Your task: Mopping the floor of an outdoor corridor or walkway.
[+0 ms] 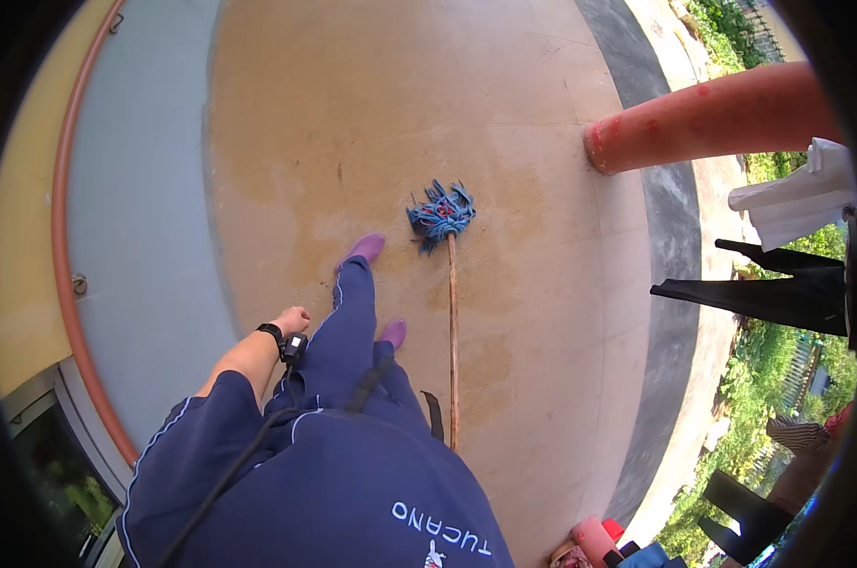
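My left hand [296, 320] hangs beside my left thigh, its fingers curled in with nothing seen in them. A black watch [273, 334] is on that wrist, and a small black device [295, 348] sits next to it. To the right of my legs, a mop [454, 331] with a long wooden handle reaches forward. Its blue strand head [441, 214] with some red in it rests on the floor ahead of my feet. The near end of the handle passes out of sight beside my body. My right hand does not show.
The tan concrete floor [523, 312] has damp-looking patches. Along the left runs a grey strip [140, 189] with a reddish-brown rail [61, 218]. A red pillar [712, 118] stands at the right, near hanging clothes [797, 289]. Several coloured items [599, 544] lie at the lower right.
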### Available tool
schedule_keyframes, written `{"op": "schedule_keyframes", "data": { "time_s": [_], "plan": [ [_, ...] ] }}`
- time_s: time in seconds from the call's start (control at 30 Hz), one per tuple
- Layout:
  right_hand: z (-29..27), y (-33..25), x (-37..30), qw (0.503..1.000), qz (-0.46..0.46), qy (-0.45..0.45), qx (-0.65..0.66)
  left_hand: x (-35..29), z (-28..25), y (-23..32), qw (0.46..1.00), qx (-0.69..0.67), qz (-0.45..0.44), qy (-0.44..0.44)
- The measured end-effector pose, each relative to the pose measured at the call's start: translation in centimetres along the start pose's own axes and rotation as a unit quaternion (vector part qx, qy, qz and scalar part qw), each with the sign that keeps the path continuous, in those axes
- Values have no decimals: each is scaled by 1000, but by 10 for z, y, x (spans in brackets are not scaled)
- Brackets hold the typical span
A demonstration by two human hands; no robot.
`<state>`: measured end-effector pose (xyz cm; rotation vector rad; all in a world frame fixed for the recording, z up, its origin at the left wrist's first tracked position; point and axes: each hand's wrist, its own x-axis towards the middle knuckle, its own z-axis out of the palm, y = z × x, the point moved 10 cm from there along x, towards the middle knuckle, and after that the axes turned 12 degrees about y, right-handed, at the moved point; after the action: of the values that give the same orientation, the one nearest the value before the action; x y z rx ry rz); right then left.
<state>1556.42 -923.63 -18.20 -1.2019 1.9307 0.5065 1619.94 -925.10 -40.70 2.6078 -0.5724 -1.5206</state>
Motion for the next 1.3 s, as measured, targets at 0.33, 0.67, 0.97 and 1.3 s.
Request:
{"op": "schedule_keyframes", "data": {
  "time_s": [0.33, 0.67, 0.97, 1.3],
  "plan": [
    [-13, -421, 137, 948, 27, -134, 287, 21, -103, -43, 982, -141, -126, 31],
    [-181, -748, 304, 952, -219, 107, 183, 35, -216, -70, 968, -189, -124, 112],
    [-84, -487, 259, 965, -71, 37, 251, 32, -182, -30, 985, -132, -70, 83],
    [59, -51, 14, 947, -21, 74, 313, 20, -58, 76, 999, 27, 38, 15]
  ]
}}
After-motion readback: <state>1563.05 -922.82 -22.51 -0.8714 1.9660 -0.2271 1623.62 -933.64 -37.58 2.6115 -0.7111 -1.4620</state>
